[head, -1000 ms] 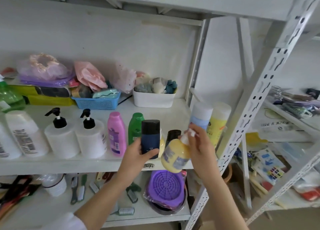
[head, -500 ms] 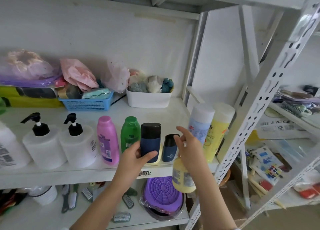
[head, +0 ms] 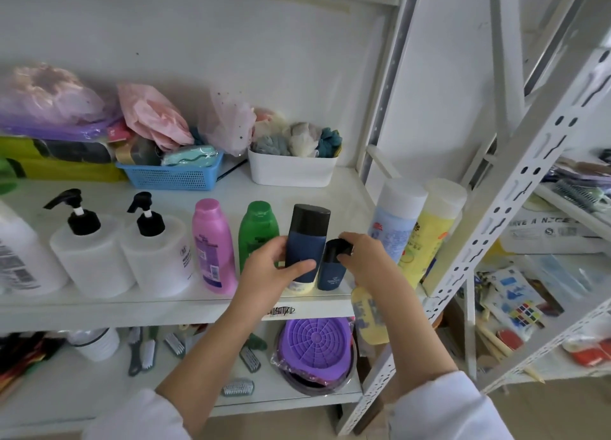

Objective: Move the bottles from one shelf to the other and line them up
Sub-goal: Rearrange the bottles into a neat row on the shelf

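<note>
Bottles: two pump bottles (head: 86, 254), two navy bottles (head: 305, 244), left hand (head: 271, 271) gripping one

Your view is evenly and softly lit, with daylight-like brightness strongest at the right; shadows under the bottles on the shelf (head: 185, 302) are faint; the lower shelf (head: 82, 390) sits dimmer; you see no hard glare; wide-angle distortion bends the upright post (head: 515, 214) near the right edge; the far-left corners and the sleeves at the bottom appear soft and blurred.
</note>
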